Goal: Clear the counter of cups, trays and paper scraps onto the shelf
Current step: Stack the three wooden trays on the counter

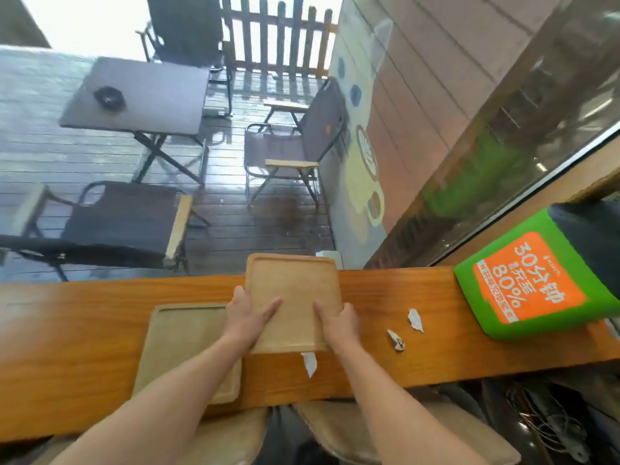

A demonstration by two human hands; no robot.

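A light wooden tray lies across the orange-brown wooden counter, its far edge past the counter's back edge. My left hand grips its left side, thumb on top. My right hand grips its right near corner. A second wooden tray lies flat on the counter to the left, partly under my left forearm and the first tray's edge. Three white paper scraps rest on the counter: one just in front of the held tray, one to the right, one further right. No cups are visible.
A green and orange printed box stands on the counter at the right, by a glass-fronted wall. Beyond the counter is a wet deck with a dark folding table and several chairs. Stool seats sit below the counter's near edge.
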